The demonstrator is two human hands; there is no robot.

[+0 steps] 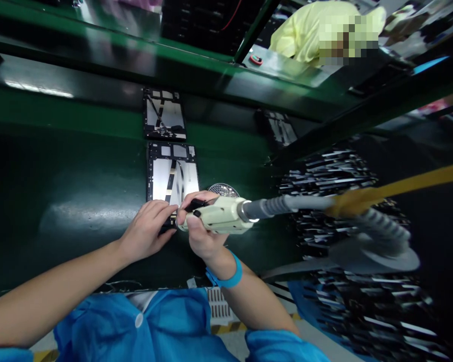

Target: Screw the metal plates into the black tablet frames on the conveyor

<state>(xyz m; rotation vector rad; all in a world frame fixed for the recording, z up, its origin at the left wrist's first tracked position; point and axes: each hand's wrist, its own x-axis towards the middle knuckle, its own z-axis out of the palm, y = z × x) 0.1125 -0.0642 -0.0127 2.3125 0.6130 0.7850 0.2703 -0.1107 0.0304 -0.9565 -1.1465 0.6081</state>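
Observation:
My right hand (206, 236) is closed round a pale green handheld tool (224, 215) with a black part on top and a thick grey hose at its rear. The tool's front end points left, over the lower edge of a flat, tablet-like device (159, 176) with silver panels and a dark ribbon strip. My left hand (148, 229) grips that device's lower left corner, thumb below and fingers on top, close to the tool's front. The tool's tip is hidden by my fingers.
A similar device (166, 115) lies just beyond, and another (279, 128) sits farther right. A round perforated metal piece (223, 190) is behind the tool. A yellow strap (419, 181) holds the hose. Many dark strips (332, 171) fill the right side. A person in yellow (305, 30) works across.

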